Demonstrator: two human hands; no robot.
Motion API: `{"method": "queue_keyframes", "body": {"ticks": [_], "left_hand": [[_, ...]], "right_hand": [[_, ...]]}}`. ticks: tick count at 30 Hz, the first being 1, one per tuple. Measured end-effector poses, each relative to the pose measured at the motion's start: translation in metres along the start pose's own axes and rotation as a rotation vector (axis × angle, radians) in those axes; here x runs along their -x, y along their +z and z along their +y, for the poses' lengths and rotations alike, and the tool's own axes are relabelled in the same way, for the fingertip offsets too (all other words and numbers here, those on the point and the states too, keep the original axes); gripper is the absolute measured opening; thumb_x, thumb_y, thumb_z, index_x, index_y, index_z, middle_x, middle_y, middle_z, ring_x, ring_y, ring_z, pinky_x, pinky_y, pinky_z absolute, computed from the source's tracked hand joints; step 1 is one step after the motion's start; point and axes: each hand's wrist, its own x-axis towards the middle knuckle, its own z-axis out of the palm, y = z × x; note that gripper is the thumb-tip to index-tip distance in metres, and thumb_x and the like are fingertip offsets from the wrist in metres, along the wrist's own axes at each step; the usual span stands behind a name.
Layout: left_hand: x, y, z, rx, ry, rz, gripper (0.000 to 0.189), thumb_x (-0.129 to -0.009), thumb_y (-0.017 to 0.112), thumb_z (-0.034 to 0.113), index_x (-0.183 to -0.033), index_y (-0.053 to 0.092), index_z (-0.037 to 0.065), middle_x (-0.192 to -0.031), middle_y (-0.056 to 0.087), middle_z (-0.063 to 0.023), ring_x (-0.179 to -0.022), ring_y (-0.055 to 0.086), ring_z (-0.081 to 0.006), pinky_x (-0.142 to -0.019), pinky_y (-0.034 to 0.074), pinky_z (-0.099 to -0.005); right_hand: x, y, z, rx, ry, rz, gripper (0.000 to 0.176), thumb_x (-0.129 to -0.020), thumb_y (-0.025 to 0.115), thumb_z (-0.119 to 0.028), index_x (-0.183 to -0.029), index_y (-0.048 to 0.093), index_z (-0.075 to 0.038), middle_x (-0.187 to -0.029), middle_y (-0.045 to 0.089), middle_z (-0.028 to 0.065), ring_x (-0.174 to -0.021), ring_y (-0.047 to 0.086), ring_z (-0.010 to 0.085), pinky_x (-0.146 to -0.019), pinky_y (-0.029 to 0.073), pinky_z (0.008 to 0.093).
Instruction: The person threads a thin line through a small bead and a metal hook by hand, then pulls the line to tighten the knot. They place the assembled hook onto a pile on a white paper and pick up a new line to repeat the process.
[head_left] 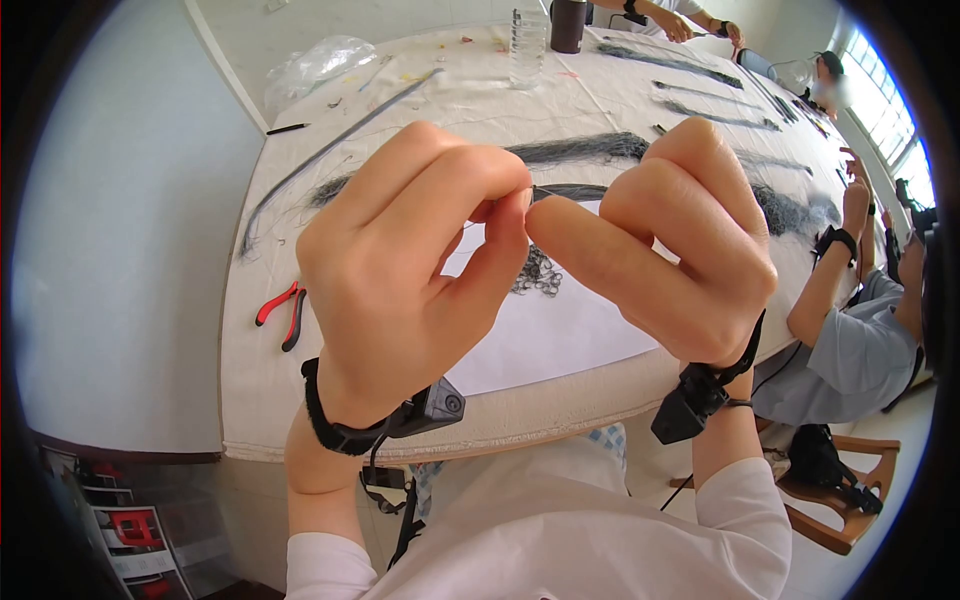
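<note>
My left hand and my right hand meet fingertip to fingertip above the table, each closed in a pinch. Whatever lies between the fingertips is too small to make out. Below and partly behind them is a sheet of white paper with a small heap of dark curled wire-like pieces on it. A bundle of fine dark strands stretches behind my hands, partly covered by them. To the left of my left hand lie red-and-black handled pliers.
On the cloth-covered table are a long thin grey bundle, a black pen, a clear bottle, a dark flask and more strand bundles. A person sits at the right; others are farther back.
</note>
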Motion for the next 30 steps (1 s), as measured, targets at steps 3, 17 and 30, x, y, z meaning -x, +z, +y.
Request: {"method": "queue_keyframes", "body": {"ticks": [3, 17, 30], "left_hand": [[0.001, 0.002, 0.0, 0.009, -0.029, -0.049, 0.019, -0.067, 0.068, -0.011, -0.079, 0.063, 0.003, -0.072, 0.054, 0.0018, -0.049, 0.03, -0.0031, -0.044, 0.02, -0.0197], [0.0, 0.005, 0.005, 0.055, -0.066, -0.074, 0.019, -0.069, 0.066, -0.014, -0.08, 0.066, 0.001, -0.07, 0.052, 0.0033, -0.051, 0.03, -0.0018, -0.046, 0.019, -0.0191], [0.003, 0.009, 0.001, 0.121, 0.012, 0.05, 0.012, -0.077, 0.068, -0.01, -0.082, 0.064, 0.0, -0.079, 0.057, 0.0002, -0.057, 0.04, -0.0019, -0.048, 0.028, -0.0162]], "right_hand": [[0.001, 0.002, 0.007, 0.001, -0.06, 0.026, 0.045, -0.036, 0.059, -0.02, -0.077, 0.073, -0.008, -0.063, 0.042, -0.0021, -0.06, 0.041, 0.0154, -0.047, 0.03, 0.0239], [-0.007, -0.002, 0.023, -0.064, -0.032, 0.007, 0.032, -0.048, 0.08, -0.01, -0.079, 0.072, -0.002, -0.063, 0.051, 0.0015, -0.057, 0.044, 0.0156, -0.048, 0.031, 0.0253], [0.006, 0.009, 0.033, -0.522, 0.337, -0.133, 0.018, -0.063, 0.075, 0.006, -0.078, 0.07, -0.002, -0.063, 0.052, 0.0017, -0.059, 0.044, 0.0121, -0.051, 0.031, 0.025]]}}
